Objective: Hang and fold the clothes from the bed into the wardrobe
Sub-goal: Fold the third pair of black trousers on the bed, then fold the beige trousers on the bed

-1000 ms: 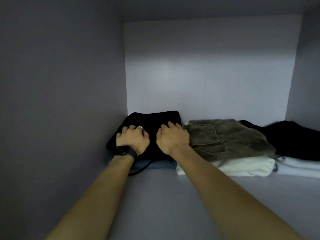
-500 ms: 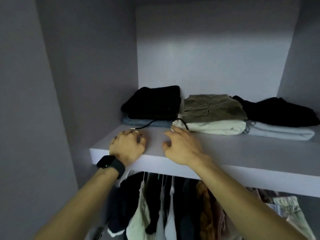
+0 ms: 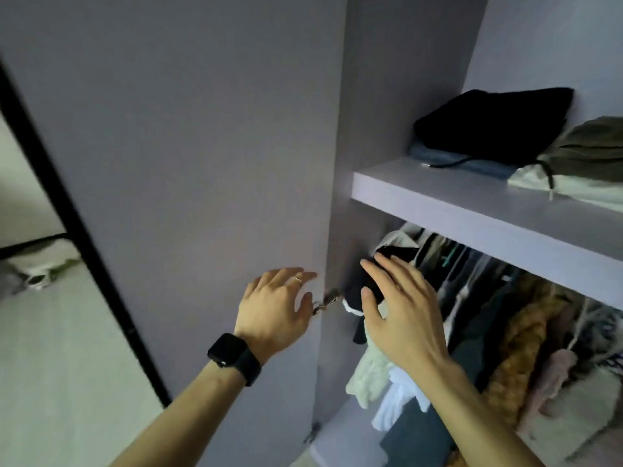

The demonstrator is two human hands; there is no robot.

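Observation:
A folded black garment (image 3: 495, 124) lies on a folded blue one on the wardrobe shelf (image 3: 472, 210), upper right. Beside it an olive garment (image 3: 596, 150) tops a white one. Below the shelf several clothes hang in a row (image 3: 499, 318). My left hand (image 3: 274, 306), with a ring and a black watch on its wrist, hovers with relaxed fingers by the open wardrobe door's (image 3: 188, 163) inner edge. My right hand (image 3: 401, 306) is spread in front of the hanging clothes. Neither hand holds anything.
A metal hinge (image 3: 325, 303) sits between my two hands on the door's edge. A black frame (image 3: 77, 224) runs down the left side. Past it a white surface with a crumpled pale cloth (image 3: 37, 267) shows at far left.
Both hands have left the folded black garment, slid back over the shelf's front edge and dropped below it. The view has swung left and down to the door.

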